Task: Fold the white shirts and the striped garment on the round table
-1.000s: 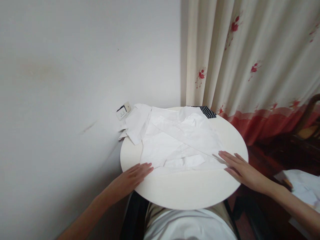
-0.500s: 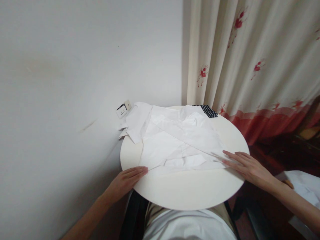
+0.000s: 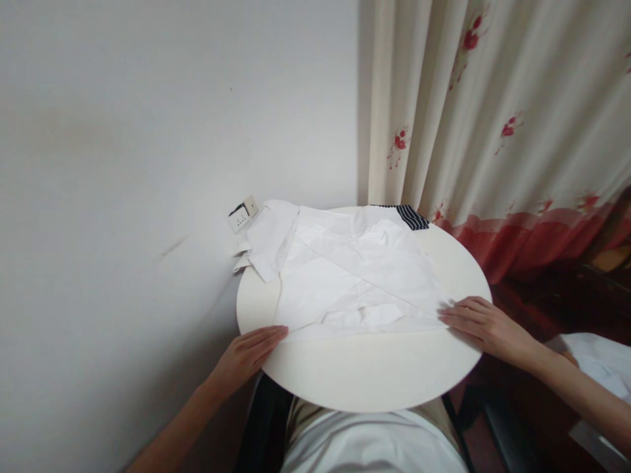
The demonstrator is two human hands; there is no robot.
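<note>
A white shirt [image 3: 345, 276] lies spread flat on a round cream table [image 3: 369, 374], one sleeve hanging over the far left edge. My left hand [image 3: 246, 355] rests flat at the table's left front, fingers stretched out, their tips touching the shirt's lower left corner. My right hand [image 3: 486, 325] is at the shirt's lower right corner, with its fingers bent and held together on the hem there. A dark striped piece of cloth [image 3: 411, 217] peeks out at the shirt's far right.
The table stands in a corner, with a grey wall [image 3: 148, 131] on the left carrying a wall socket [image 3: 242, 214]. A cream curtain with red flowers [image 3: 493, 118] hangs behind on the right. More white cloth [image 3: 599, 364] lies low at the right.
My left hand slid back toward me to the shirt's lower left corner. My right hand drew right to the hem corner, and its fingers went from flat to bent.
</note>
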